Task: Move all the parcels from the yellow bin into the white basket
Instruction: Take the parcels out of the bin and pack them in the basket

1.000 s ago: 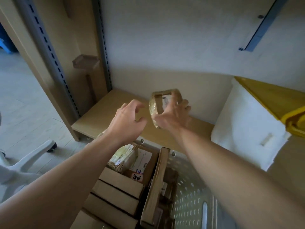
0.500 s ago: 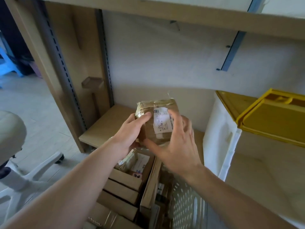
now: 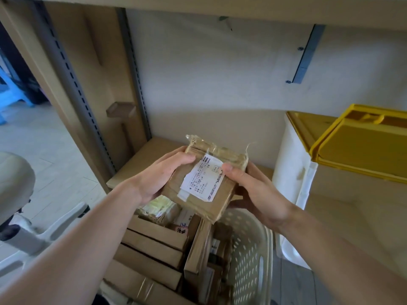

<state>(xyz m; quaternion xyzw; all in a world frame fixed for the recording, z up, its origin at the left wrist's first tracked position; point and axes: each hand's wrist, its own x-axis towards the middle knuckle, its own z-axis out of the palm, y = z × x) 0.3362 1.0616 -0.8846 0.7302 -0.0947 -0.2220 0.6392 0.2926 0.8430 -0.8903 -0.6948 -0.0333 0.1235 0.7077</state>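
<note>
Now, head view | brown parcel [image 3: 206, 183] with white label is gripped at both ends by left hand [image 3: 158, 177] and right hand [image 3: 256, 192] | held above white basket [image 3: 253, 249], already stacked with boxes | yellow bin [image 3: 361, 148] at 3 o'clock.

Brown taped parcel [image 3: 207, 183] w/ white shipping label, tilted, label side up, held above white basket [image 3: 253, 256]. Basket: perforated plastic, already packed w/ cardboard parcels [image 3: 154, 243], most standing on edge in rows. Yellow bin [image 3: 361, 148] at right, up on white container, well apart from basket; contents not visible.
</note>
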